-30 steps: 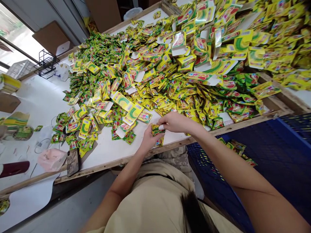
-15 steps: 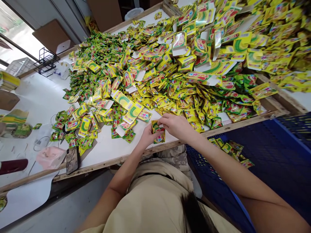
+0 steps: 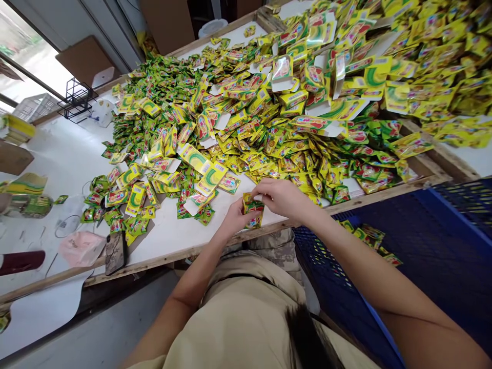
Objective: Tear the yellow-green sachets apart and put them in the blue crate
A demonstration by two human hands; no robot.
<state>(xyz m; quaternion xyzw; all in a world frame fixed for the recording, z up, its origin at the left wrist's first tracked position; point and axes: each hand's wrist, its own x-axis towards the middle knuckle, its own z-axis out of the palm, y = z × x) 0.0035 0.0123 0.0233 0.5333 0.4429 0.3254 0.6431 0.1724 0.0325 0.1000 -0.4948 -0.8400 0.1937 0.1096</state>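
Note:
Near the front edge of the table, my left hand point(image 3: 234, 218) grips a small yellow, green and red printed box point(image 3: 253, 218) with its thumb across the front. My right hand point(image 3: 282, 197) is closed at the top of the same box, its fingertips pinched on a small white bit that looks like a flap. The fingers partly hide the box's upper end. Just beyond my hands lie flat yellow boxes point(image 3: 211, 179) with white flaps, and behind them a heap of yellow sachets point(image 3: 265, 161).
Green sachets point(image 3: 165, 77) pile up at the back left. A phone point(image 3: 116, 252) and a pink pouch point(image 3: 82, 248) lie at the left. A wooden rim point(image 3: 369, 201) edges the table. Below right stands a blue crate point(image 3: 423, 246) with several sachets in it.
Both hands stay on the box near the table edge, with only a slight shift of the right fingers at its top. The view has moved slightly.

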